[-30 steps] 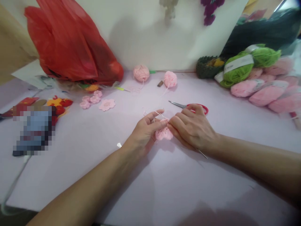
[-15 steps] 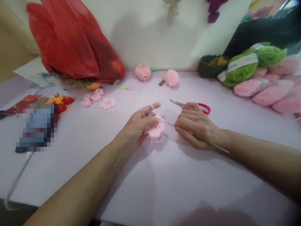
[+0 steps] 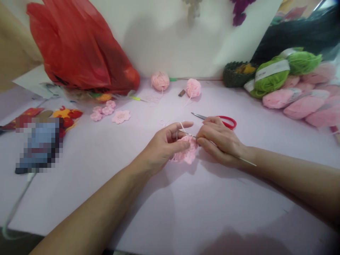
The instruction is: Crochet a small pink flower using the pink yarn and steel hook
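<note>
Between thumb and fingers, my left hand pinches a pink crochet piece with a lacy round edge. A strand of pink yarn loops over its raised index finger. My right hand grips a thin metal crochet hook, whose tail sticks out past the wrist. The hook's front end lies at the upper edge of the piece, with yarn around it; the exact tip is hard to make out. Just behind my right hand lie red-handled scissors, partly covered by its fingers.
Two pink yarn balls sit near the wall. Finished pink crochet flowers lie left of centre, before a red plastic bag. A blurred-out device with a cable lies left. Green yarn skeins and pink skeins are piled right.
My left hand and the crochet piece have shifted right, closer to my right hand. The piece has turned, and the hook now reaches further past its top edge, toward the left index finger.
</note>
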The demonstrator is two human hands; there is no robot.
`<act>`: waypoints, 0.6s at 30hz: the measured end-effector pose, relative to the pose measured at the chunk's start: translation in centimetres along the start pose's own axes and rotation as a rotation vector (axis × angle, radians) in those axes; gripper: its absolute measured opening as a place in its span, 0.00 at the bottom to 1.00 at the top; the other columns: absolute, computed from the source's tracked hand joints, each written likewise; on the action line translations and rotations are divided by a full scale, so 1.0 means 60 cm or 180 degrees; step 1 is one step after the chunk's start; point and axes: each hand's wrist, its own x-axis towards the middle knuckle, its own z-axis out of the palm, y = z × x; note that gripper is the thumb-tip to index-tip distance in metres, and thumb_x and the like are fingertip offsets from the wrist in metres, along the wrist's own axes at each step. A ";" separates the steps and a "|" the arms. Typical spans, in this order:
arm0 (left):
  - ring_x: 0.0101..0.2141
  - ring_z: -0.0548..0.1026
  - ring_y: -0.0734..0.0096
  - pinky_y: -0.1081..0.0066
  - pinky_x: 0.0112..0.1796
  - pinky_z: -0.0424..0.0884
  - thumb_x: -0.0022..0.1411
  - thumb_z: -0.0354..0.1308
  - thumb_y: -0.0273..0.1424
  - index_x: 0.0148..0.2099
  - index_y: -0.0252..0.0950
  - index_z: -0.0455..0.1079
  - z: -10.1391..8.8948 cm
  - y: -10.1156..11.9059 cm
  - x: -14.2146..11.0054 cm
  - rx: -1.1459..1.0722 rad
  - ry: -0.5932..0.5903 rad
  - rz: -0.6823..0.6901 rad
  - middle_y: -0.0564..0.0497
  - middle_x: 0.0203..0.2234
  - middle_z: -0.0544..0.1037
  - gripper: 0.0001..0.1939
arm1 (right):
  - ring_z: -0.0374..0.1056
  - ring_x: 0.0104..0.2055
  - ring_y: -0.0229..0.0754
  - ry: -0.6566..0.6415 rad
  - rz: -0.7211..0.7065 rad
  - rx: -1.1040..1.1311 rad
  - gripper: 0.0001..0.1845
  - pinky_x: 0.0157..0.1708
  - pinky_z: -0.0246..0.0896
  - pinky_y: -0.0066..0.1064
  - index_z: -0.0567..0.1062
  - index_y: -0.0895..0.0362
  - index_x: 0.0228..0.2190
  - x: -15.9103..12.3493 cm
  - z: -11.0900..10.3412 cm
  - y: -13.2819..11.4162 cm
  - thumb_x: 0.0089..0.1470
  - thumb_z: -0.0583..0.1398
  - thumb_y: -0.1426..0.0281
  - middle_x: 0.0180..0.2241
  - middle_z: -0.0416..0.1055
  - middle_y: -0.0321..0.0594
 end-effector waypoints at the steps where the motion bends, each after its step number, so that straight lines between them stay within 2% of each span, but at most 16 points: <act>1: 0.25 0.68 0.80 0.76 0.26 0.62 0.58 0.66 0.30 0.58 0.41 0.70 0.000 -0.001 0.000 0.0023 -0.0002 0.0022 0.56 0.29 0.71 0.25 | 0.62 0.29 0.38 0.0019 0.0058 0.0013 0.09 0.45 0.57 0.41 0.67 0.56 0.33 0.000 0.000 0.000 0.66 0.50 0.72 0.28 0.69 0.36; 7: 0.28 0.70 0.78 0.76 0.27 0.63 0.57 0.68 0.31 0.59 0.41 0.70 -0.005 -0.003 0.001 0.0079 -0.0060 0.0012 0.55 0.32 0.72 0.27 | 0.66 0.35 0.40 -0.0160 0.0166 0.0110 0.10 0.44 0.57 0.41 0.69 0.57 0.41 0.001 -0.001 0.000 0.67 0.48 0.71 0.35 0.74 0.41; 11: 0.32 0.71 0.76 0.75 0.30 0.65 0.57 0.68 0.35 0.59 0.41 0.69 -0.006 -0.007 0.002 0.0153 -0.0064 -0.0038 0.53 0.34 0.71 0.28 | 0.67 0.36 0.41 -0.0176 0.0093 0.0046 0.10 0.45 0.57 0.42 0.69 0.57 0.41 0.000 0.001 0.000 0.67 0.48 0.72 0.35 0.75 0.41; 18: 0.28 0.70 0.78 0.75 0.29 0.64 0.58 0.68 0.36 0.59 0.41 0.69 -0.004 -0.010 0.003 0.0226 0.0058 -0.0010 0.55 0.31 0.71 0.27 | 0.66 0.33 0.40 -0.0172 0.0002 -0.0068 0.08 0.46 0.56 0.42 0.68 0.58 0.38 -0.001 0.007 -0.001 0.66 0.50 0.70 0.31 0.72 0.39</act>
